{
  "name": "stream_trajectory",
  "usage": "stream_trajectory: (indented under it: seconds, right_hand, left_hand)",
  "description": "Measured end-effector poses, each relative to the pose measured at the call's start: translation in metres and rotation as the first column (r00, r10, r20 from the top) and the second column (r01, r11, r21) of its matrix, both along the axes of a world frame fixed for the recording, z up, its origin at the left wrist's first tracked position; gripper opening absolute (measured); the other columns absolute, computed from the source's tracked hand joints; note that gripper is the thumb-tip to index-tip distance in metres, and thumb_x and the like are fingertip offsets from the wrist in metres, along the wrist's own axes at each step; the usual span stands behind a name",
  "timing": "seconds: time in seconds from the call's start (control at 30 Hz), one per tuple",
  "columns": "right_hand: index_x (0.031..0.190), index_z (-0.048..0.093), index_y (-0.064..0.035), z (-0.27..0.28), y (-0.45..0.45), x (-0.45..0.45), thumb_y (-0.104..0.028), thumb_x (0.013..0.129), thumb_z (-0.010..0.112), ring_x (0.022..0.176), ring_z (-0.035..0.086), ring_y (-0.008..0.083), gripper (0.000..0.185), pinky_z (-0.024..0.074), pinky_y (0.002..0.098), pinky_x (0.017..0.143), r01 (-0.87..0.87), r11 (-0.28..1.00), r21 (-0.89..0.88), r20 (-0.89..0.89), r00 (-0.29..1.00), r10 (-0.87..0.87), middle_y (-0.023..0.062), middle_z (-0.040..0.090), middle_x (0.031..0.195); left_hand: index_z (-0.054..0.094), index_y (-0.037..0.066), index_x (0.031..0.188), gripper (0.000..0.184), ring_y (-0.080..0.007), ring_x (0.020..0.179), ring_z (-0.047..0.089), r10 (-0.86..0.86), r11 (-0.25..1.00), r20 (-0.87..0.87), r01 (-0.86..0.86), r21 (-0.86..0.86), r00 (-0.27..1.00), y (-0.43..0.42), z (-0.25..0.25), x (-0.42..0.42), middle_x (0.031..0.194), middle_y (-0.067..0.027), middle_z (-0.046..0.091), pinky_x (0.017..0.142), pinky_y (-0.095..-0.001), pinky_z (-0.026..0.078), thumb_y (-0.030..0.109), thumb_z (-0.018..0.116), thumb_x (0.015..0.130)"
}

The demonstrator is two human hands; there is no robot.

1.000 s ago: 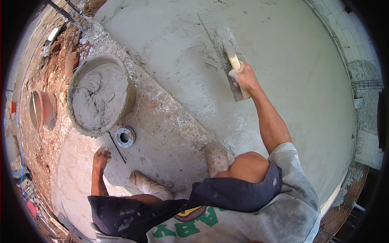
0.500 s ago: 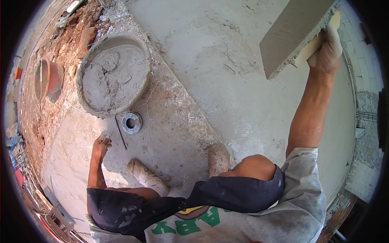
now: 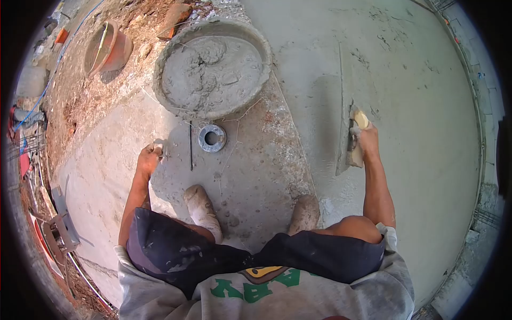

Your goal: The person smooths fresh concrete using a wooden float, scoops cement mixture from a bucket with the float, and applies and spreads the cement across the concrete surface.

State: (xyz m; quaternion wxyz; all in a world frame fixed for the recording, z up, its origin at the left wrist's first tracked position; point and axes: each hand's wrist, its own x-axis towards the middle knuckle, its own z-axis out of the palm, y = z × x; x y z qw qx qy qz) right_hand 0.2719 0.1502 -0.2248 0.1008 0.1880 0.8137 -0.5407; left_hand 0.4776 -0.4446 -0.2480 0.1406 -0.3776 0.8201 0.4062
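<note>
My right hand (image 3: 368, 140) grips the handle of a plastering float (image 3: 343, 133), which is seen nearly edge-on over the smooth grey mortar surface (image 3: 426, 144). From this angle I cannot tell whether its face touches the mortar. My left hand (image 3: 150, 159) has its fingers curled together out to the left; a small pale spot shows at the fingertips, too small to name. Ahead, between my hands, stands a round mortar-crusted tub (image 3: 265, 69) holding wet grey mortar (image 3: 213, 72).
A ring-shaped grey piece (image 3: 212, 138) and a thin dark rod (image 3: 191, 146) lie just this side of the tub. A reddish bucket (image 3: 114, 50) lies tilted on the rubble at far left. A string (image 3: 290, 120) runs along the mortar's edge, near my right boot (image 3: 305, 212).
My right hand has brought the float down and nearer, from raised at upper right to over the grey surface. The view has turned, shifting the tub rightward. My left hand stays curled.
</note>
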Motion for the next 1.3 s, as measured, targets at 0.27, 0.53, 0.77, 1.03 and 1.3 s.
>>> stream_trajectory:
  seconds: [0.27,0.53,0.77,1.03,1.3]
  right_hand:
    - [0.1,0.057,0.0015,0.018,-0.036,0.021,-0.011,0.067,0.068,0.079,0.06,0.0221,0.037,0.0479,0.0335,0.069,-0.014,0.954,0.3,-0.157,0.986,0.064,0.0116,0.063,0.086]
    - [0.106,0.052,0.0036,0.106,-0.095,0.029,-0.014,0.076,0.069,0.055,0.053,0.0103,0.04,0.045,0.0265,0.051,-0.262,0.953,-0.153,-0.102,0.963,0.248,0.0077,0.056,0.078]
    - [0.107,0.047,-0.0009,0.204,-0.18,-0.003,-0.023,0.079,0.071,0.055,0.059,0.0288,0.043,0.049,0.0362,0.054,-0.098,0.751,0.653,-0.666,0.398,0.631,0.019,0.06,0.08]
    - [0.105,0.036,0.0022,0.158,-0.248,-0.044,-0.019,0.081,0.064,0.07,0.062,0.0435,0.042,0.0496,0.0511,0.064,-0.202,0.31,0.929,-0.166,0.52,0.838,0.0258,0.061,0.073]
    - [0.111,0.034,0.0015,0.204,-0.279,-0.03,-0.014,0.08,0.063,0.069,0.059,0.0464,0.045,0.0478,0.0516,0.06,-0.041,0.557,0.829,-0.471,0.484,0.737,0.0286,0.059,0.073]
  left_hand:
    - [0.061,-0.002,0.089,0.02,-0.0156,0.071,0.059,0.126,0.99,-0.112,-0.132,-0.05,0.986,-0.021,0.017,-0.013,0.082,-0.0068,0.061,0.067,-0.0283,0.049,0.017,0.052,0.088]
    - [0.06,0.0,0.095,0.027,-0.0167,0.073,0.061,0.127,0.976,-0.254,-0.166,-0.139,0.959,-0.062,0.001,-0.019,0.087,-0.0077,0.063,0.061,-0.0282,0.043,0.026,0.052,0.088]
    - [0.062,0.001,0.082,0.025,-0.0133,0.064,0.051,0.303,0.93,-0.477,-0.365,-0.041,0.825,-0.049,0.005,-0.027,0.07,-0.0055,0.059,0.063,-0.0294,0.043,0.025,0.055,0.086]
    - [0.063,0.001,0.097,0.026,-0.0216,0.069,0.061,0.284,0.908,-0.61,-0.412,-0.076,0.739,-0.057,-0.002,-0.03,0.075,-0.012,0.064,0.068,-0.0326,0.048,0.024,0.056,0.086]
    - [0.06,-0.001,0.102,0.027,-0.0156,0.076,0.058,0.43,0.839,-0.716,-0.536,0.092,0.55,-0.09,0.01,-0.025,0.082,-0.008,0.061,0.071,-0.0288,0.045,0.022,0.055,0.089]
